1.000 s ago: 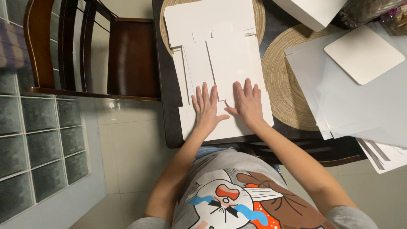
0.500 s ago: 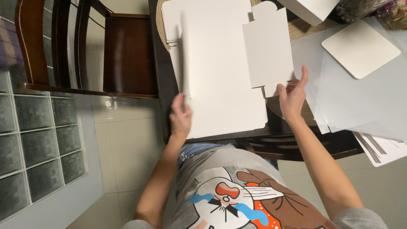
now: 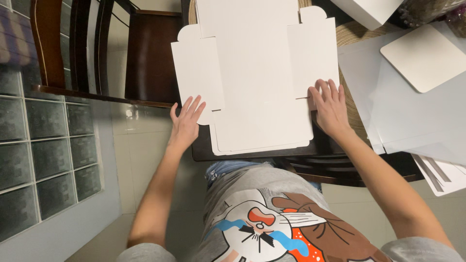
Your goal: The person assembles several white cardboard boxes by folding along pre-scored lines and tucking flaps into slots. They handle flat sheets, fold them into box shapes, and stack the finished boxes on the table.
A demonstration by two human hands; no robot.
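Note:
A flat white cardboard box blank (image 3: 257, 73) lies spread on the dark table (image 3: 252, 154), with side flaps out to the left and right. My left hand (image 3: 185, 123) rests with fingers spread under the lower corner of the left flap, at the table's left edge. My right hand (image 3: 330, 109) lies flat, fingers apart, on the lower end of the right flap. Neither hand grips anything.
A round woven placemat (image 3: 352, 63) lies under the blank. White sheets (image 3: 412, 116) and a rounded white square board (image 3: 427, 56) cover the right of the table; a white box corner (image 3: 366, 9) sits at top. A dark wooden chair (image 3: 97, 53) stands left beside glass blocks (image 3: 43, 160).
The folded blank has been opened out flat: the flaps now spread left and right. My hands moved apart from its middle to the two side flaps.

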